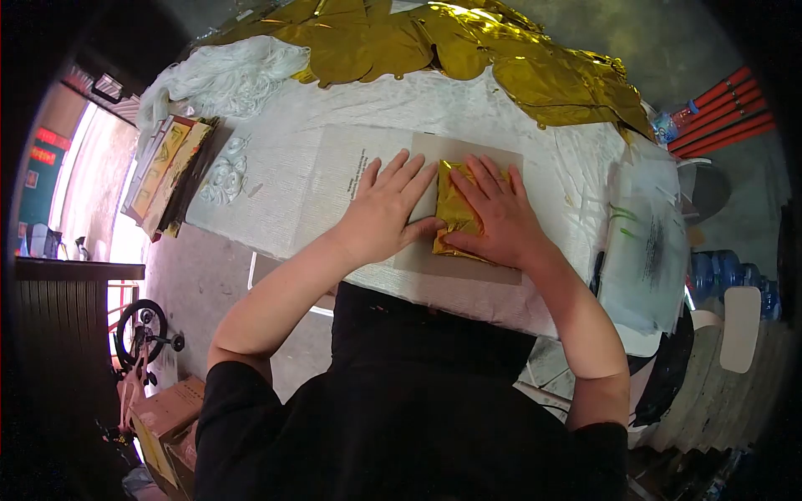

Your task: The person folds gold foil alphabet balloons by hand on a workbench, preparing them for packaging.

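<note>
Nearest, on the cardboard (pixel 493 272), the right hand (pixel 499 215) lay open over the folded gold foil (pixel 451 207); the left hand (pixel 380 219) lay flat, thumb at its edge. Flattening seemed under way; further pressing would need even pressure. Left of the cardboard, print (pixel 357 174) was illegible; beyond lay gold sheets (pixel 568 83).

Left side: dark-topped counter (pixel 75 269); small-wheeled cycle (pixel 144 334) beside it, open cardboard box (pixel 171 407) nearer. Far right: red poles (pixel 725 113) — clear plastic bottle (pixel 666 128) close by. Right: blue water jugs (pixel 725 271), grouped on the floor.
</note>
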Demonstrator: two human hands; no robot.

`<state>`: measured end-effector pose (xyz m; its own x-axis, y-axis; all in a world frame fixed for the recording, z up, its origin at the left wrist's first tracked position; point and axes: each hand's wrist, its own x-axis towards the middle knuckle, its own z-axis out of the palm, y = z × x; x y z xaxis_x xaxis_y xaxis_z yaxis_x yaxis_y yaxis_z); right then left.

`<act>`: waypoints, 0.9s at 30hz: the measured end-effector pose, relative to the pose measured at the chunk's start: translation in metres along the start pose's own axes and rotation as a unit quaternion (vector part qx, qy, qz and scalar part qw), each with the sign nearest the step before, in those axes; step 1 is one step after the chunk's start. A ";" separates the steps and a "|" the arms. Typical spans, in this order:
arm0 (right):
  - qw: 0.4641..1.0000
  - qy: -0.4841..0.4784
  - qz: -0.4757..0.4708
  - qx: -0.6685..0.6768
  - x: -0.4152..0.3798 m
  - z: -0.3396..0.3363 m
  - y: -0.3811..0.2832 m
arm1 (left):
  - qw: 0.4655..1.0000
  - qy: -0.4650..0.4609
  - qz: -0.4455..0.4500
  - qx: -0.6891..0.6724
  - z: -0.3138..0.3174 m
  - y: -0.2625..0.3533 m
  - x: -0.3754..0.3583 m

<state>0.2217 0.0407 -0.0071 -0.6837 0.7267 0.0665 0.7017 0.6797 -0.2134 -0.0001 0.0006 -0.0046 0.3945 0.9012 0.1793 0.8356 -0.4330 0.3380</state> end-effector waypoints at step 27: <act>1.000 0.011 0.008 -0.003 -0.002 0.005 0.001 | 0.978 0.005 0.113 -0.177 -0.014 -0.012 0.009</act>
<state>0.2229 0.0398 -0.0127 -0.6679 0.7393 0.0855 0.7134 0.6687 -0.2096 -0.0119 0.0139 0.0057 0.5485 0.7829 0.2937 0.5431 -0.6006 0.5868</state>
